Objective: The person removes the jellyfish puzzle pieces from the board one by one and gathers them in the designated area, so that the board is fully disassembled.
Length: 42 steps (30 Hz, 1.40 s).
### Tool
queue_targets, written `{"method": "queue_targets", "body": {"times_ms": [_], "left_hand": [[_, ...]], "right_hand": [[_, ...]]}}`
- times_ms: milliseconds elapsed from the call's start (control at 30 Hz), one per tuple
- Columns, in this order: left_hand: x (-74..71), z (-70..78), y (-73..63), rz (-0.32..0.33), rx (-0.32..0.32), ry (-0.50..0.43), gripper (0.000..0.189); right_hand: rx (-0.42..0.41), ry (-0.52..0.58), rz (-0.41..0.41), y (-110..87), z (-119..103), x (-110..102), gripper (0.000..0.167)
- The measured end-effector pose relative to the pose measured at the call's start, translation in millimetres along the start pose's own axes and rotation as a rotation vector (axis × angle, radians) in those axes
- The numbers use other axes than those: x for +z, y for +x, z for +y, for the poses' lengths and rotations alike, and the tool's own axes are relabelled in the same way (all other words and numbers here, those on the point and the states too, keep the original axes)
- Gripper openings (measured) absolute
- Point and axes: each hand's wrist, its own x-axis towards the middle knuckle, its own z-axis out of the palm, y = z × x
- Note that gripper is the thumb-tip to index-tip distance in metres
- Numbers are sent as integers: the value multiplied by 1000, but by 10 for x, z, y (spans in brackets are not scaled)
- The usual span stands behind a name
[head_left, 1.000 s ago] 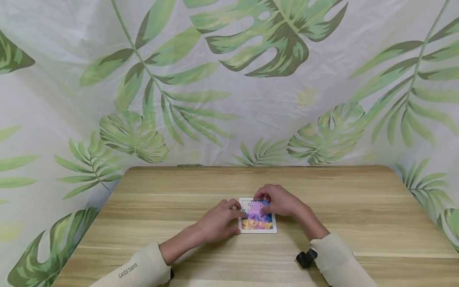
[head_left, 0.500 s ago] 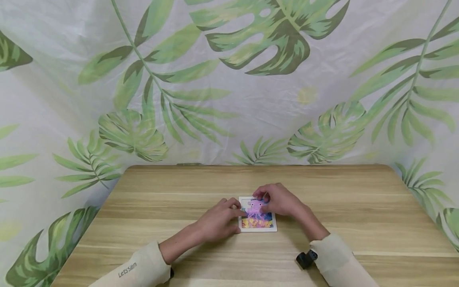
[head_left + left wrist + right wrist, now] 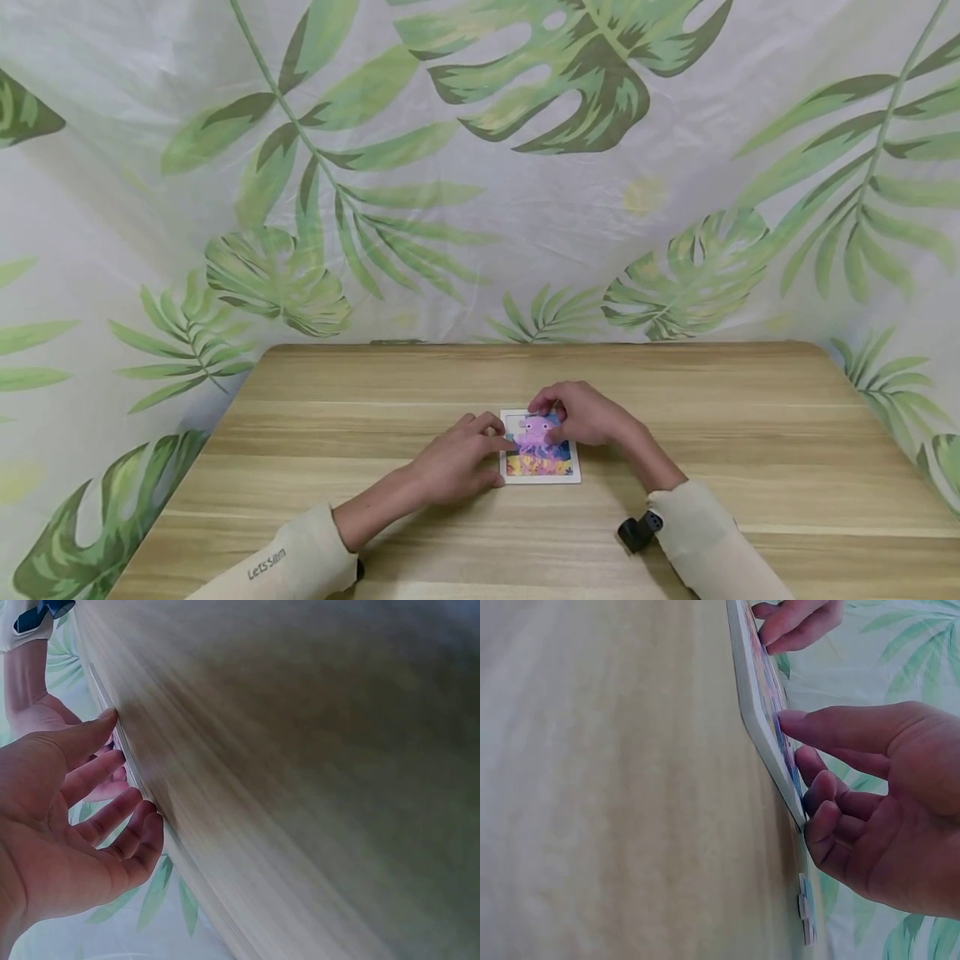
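1. A square, white-rimmed picture puzzle [image 3: 536, 461] with a pink-purple sea creature is placed mid-table, between the hands.
2. By the bare left hand [image 3: 459, 460], fingers relaxed, nothing gripped, its nine o'clock edge is touched.
3. At one o'clock, the bare right hand [image 3: 588, 415] is curled, thumb on the picture; whether anything is pinched cannot be told.
4. Light, flat pressure seems best, rim steadied.
5. The wood-grain table's [image 3: 375, 383] edge is seen at twelve; sliding room is judged widest toward three and nine.

The surface [image 3: 675, 400] shows smooth, satiny wood grain; the backdrop [image 3: 480, 250], creased, faintly glossy sheeting; the puzzle [image 3: 540, 465], smooth card; the sleeves [image 3: 318, 542], matt cloth.
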Motion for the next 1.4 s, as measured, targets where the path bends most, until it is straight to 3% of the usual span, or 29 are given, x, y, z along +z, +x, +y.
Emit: {"method": "queue_targets", "body": {"times_ms": [200,700,1100,1400], "left_hand": [[-17,13,-5,4,4,-6,43],[-14,12,-27,7,-2,2,45],[13,-8,-23,10,6,19,44],[12,8,-20,9,5,9,44]], "right_hand": [[-7,-2,-20,9,-3,-4,35],[-43,71,57,5,2,47,20],[15,186,76,-28,64,27,17],[34,194,84,-184,157,-53,13]]}}
